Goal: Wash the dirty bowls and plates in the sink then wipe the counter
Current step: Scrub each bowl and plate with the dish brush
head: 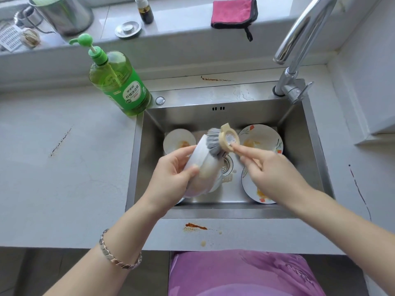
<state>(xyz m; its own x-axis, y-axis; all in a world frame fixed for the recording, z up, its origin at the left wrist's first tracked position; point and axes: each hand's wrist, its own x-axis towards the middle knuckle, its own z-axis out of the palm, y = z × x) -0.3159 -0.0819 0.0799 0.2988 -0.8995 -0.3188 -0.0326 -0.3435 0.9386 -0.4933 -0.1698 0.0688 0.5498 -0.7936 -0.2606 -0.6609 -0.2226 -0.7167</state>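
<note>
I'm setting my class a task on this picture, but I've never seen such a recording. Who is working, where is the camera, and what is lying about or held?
There is no machine: a person works with bare hands, and the one camera sits on their head, looking down. The left hand holds a white bowl tilted over the sink. The right hand holds a brush, bristles against the bowl. In the sink lie a second bowl, a far plate and a near plate, all smeared yellow-orange. A soap bottle stands on the counter, which has a reddish stain in front. A pink cloth lies on the ledge behind. No water runs from the tap.
</note>
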